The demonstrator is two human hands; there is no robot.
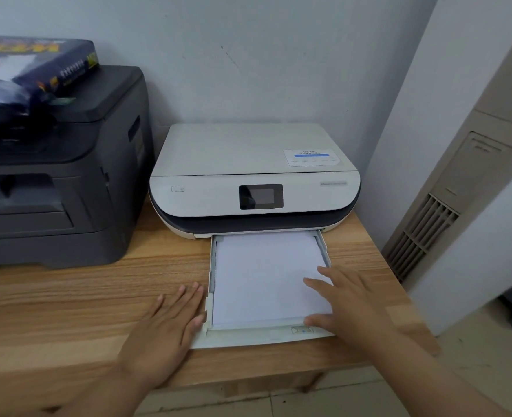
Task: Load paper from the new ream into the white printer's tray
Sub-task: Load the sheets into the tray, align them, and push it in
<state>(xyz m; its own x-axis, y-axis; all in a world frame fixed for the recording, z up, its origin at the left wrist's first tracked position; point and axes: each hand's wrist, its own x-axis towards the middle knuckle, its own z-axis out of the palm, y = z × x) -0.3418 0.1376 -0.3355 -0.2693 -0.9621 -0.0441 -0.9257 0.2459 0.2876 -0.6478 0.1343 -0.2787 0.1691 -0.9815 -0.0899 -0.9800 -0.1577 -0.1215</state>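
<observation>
The white printer (253, 176) sits on a wooden table (68, 296) against the wall. Its tray (209, 284) is pulled out toward me and holds a flat stack of white paper (263, 275). My left hand (166, 323) lies flat on the table, fingers spread, with its thumb side touching the tray's left wall. My right hand (348, 302) rests on the stack's front right corner, fingers apart on the top sheet and thumb at the tray's front edge. The dark blue ream wrapper (35, 70) lies on top of the black printer at the far left.
A large black printer (59, 182) stands left of the white one, close beside it. A beige standing air conditioner (447, 203) fills the right side past the table's edge. The table's front edge runs just below the tray.
</observation>
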